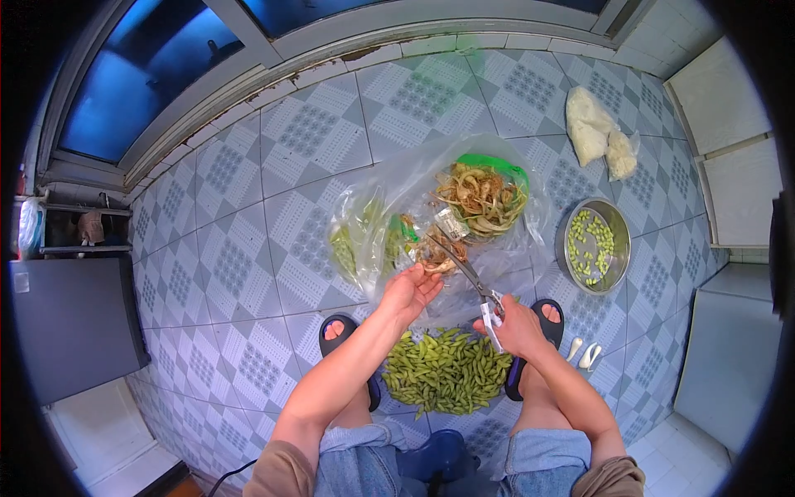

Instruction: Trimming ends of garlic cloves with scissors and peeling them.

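Observation:
My right hand (512,326) grips a pair of scissors (475,281) with light handles; the dark blades are parted and point up and left. My left hand (412,291) holds a dried root-like bulb (438,259) at its fingertips, beside the blades. Beyond both hands a clear plastic bag (397,180) lies spread on the floor, with a bundle of dried brownish stalks and roots (484,197) on it, partly ringed by green plastic. A heap of green bean pods (448,373) lies between my feet, just below the hands.
A round metal bowl (593,245) with shelled green beans stands at the right. White peeled bulbs (589,356) lie by my right foot. Two pale filled plastic bags (587,124) rest farther back. A grey cabinet (74,329) is at the left, white cabinet doors (742,192) at the right.

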A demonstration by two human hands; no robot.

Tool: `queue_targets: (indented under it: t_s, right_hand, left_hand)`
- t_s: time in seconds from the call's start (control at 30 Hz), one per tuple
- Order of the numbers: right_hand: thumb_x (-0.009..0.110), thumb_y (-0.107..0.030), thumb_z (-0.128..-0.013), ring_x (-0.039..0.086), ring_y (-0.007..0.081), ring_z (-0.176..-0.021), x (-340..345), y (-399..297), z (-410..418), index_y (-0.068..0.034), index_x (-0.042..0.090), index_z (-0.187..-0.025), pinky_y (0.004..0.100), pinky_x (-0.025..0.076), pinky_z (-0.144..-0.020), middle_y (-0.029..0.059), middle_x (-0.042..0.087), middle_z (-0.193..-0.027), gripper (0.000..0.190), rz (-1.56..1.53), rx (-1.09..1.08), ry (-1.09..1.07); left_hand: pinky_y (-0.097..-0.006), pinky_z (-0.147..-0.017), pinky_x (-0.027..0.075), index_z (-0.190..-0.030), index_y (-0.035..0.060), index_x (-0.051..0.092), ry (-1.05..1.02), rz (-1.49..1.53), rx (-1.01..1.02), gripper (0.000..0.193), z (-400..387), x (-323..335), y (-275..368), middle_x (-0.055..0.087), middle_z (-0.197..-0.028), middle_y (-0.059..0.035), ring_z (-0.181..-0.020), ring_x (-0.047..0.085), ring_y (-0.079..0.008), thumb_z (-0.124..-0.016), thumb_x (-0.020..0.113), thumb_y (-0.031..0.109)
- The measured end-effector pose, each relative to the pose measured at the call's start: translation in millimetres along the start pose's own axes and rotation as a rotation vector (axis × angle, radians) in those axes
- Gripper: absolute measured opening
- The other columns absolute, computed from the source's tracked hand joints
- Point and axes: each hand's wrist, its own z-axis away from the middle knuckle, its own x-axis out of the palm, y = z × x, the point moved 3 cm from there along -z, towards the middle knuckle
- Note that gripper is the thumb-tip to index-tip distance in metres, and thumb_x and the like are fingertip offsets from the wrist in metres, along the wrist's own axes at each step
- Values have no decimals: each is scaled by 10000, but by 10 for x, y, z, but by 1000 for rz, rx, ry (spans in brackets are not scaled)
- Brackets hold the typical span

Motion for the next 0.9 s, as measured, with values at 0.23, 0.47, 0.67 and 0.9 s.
queue_targets:
  t_s: [0.23, 0.47, 0.67, 0.9]
  right_hand:
    - [703, -471, -732, 629, 343, -774, 184, 348, -93, 11, 555, -885, 395, 470, -677, 201, 638, -788, 527, -275, 35, -79]
    - [659, -463, -783, 616, 294, -766, 156, 437, -101, 21, 531, -940, 365, 461, -689, 166, 624, -804, 526, -416, 88, -21]
    - [647, -481, -786, 616, 298, -791, 274, 562, -111, 26, 528, -947, 365, 460, -705, 179, 621, -820, 545, -365, 101, -30]
    - [656, -486, -777, 622, 305, -783, 335, 495, -82, 17, 531, -932, 373, 463, -692, 179, 629, -820, 542, -394, 109, -88]
  left_hand:
    - [-414, -848, 503, -982, 58, 544, -34, 38, -35, 120, -52, -35, 68, 631, -865, -96, -799, 625, -216, -940, 465, 138]
    - [-414, -828, 511, -1081, 18, 538, -37, -168, -33, 184, -76, -34, -116, 639, -966, -133, -864, 635, -232, -923, 468, 82]
    - [-362, -748, 503, -986, 19, 647, 46, -1410, 361, 245, -86, -114, -164, 615, -1059, -174, -877, 632, -290, -770, 533, -1]
    - [-416, -698, 496, -819, 20, 635, 179, -1607, 1107, 162, 30, 23, 200, 649, -813, -152, -748, 618, -341, -681, 565, -24]
